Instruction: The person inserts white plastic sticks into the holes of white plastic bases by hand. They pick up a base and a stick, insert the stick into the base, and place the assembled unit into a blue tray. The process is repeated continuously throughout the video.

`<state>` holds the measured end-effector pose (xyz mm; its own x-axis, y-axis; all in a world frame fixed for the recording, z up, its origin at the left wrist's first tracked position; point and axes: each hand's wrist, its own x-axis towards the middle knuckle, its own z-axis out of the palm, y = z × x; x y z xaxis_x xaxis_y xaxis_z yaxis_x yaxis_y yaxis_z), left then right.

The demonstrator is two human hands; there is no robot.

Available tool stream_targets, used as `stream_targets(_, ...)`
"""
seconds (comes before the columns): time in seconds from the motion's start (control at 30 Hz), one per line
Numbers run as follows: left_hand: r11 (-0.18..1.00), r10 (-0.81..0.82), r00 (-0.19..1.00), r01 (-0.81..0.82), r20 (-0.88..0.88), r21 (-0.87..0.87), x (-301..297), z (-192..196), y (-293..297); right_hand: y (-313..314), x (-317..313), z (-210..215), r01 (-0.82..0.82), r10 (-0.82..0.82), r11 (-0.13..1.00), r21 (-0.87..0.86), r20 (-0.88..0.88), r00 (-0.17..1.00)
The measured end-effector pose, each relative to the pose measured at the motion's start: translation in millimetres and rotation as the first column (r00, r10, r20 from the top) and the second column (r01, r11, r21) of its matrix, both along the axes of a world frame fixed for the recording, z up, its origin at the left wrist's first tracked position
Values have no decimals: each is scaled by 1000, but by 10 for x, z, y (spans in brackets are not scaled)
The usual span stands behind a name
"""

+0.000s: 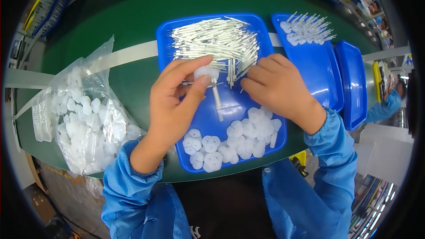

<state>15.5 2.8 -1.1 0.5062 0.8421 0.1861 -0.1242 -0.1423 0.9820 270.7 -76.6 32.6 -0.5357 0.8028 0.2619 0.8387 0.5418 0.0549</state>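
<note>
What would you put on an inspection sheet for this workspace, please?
Surface: green table, crossed by a pale strip.
Things in use: blue tray holding sticks and white round pieces; a second blue tray, to its right, bears sticks with such pieces at their ends.
Clutter: clear bag of similar pieces, left; narrow blue tray, right.
Hands: left hand pinches a white piece, a stick below it; right hand is curled beside the sticks, its grip hidden.
Cables: nothing seen for certain.
Surroundings: another person's blue sleeve, far right.
</note>
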Motion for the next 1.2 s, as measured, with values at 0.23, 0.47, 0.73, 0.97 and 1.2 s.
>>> stream_targets(0.23,998,32,999,-32,-13,45,-14,-31,33,-86,-156,-151,224,-342,931,-288,-903,260)
stream_targets(0.47,993,83,994,-77,68,-92,-18,45,0,175,-452,-99,50,-260,962,-269,-838,480)
stream_targets(0.73,994,111,993,-112,31,12,-14,21,47,86,-521,-160,133,-293,956,-262,-814,501)
stream_targets(0.97,992,126,992,-126,18,21,-10,-6,47,89,-512,-179,142,-310,951,-276,-827,470)
stream_targets(1.2,985,119,993,-117,-12,126,-33,-20,74,49,-521,-155,156,-381,924,-348,-827,412)
